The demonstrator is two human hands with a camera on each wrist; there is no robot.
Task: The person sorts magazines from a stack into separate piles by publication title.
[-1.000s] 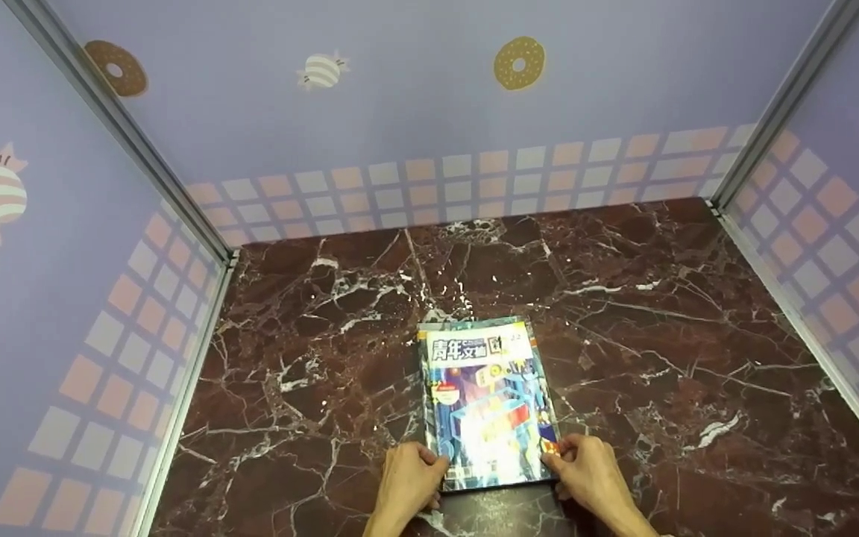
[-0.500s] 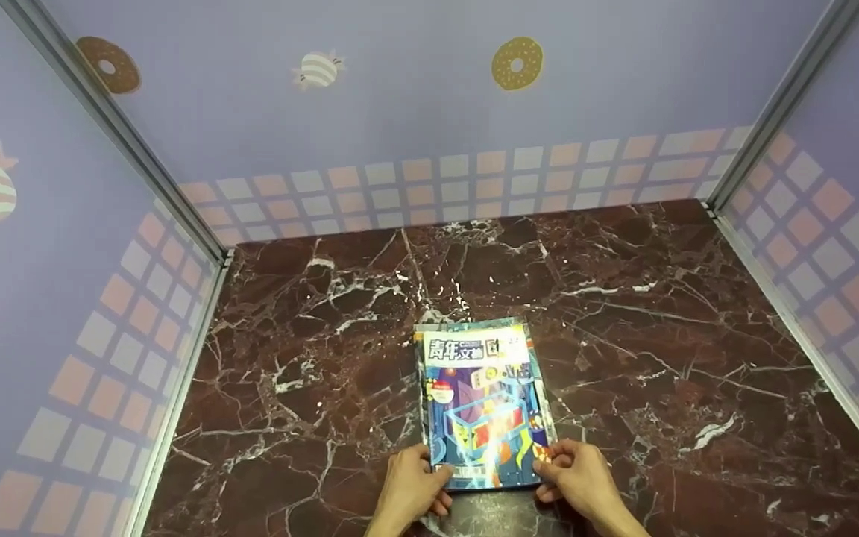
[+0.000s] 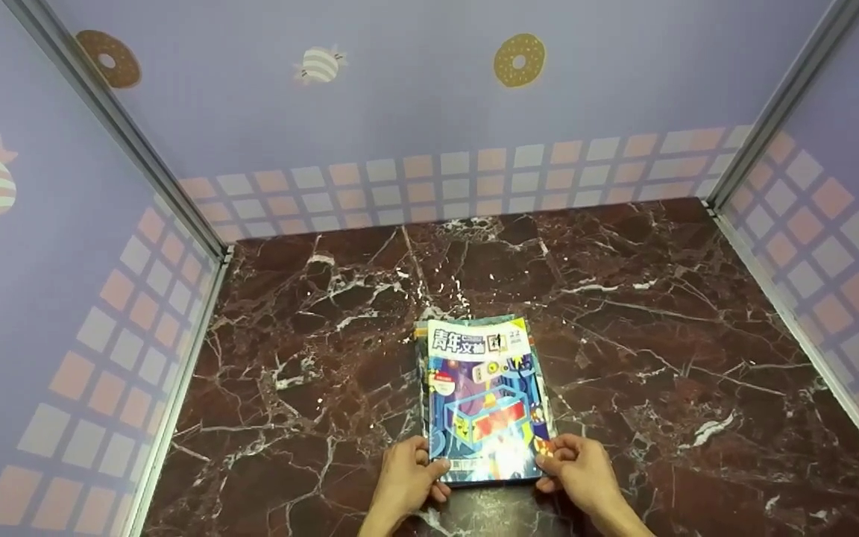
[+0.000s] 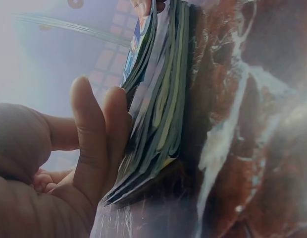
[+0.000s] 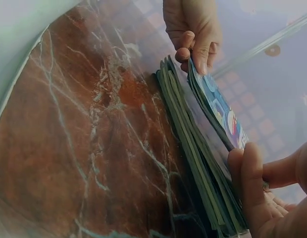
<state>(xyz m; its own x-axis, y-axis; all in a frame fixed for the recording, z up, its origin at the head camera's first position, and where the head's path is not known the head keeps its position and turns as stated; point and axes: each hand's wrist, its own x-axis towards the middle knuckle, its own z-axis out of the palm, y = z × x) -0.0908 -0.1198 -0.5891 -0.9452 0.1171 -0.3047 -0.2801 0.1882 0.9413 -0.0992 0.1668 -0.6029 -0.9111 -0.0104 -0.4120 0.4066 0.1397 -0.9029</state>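
Where magazines [image 4: 173, 99] are stacked: desk [image 3: 661, 358], bounded by walls [image 3: 414, 97]
Left hand [image 3: 404, 473]: top magazine's [image 3: 474, 388] left edge is pinched
Right hand [image 3: 584, 473]: its right edge is pinched

"What does the table [image 3: 288, 425] look like?"
"Dark red-brown, marble-patterned, with white veins branching all over and a scatter of small white flecks toward the middle of the far half."
"And what lies on it?"
"A stack of magazines [image 3: 485, 403], near the side closest to the person, top cover facing up, edges not quite lined up."
"Any shine?"
"Yes, the table has a pale greyish glare just in front of the stack."
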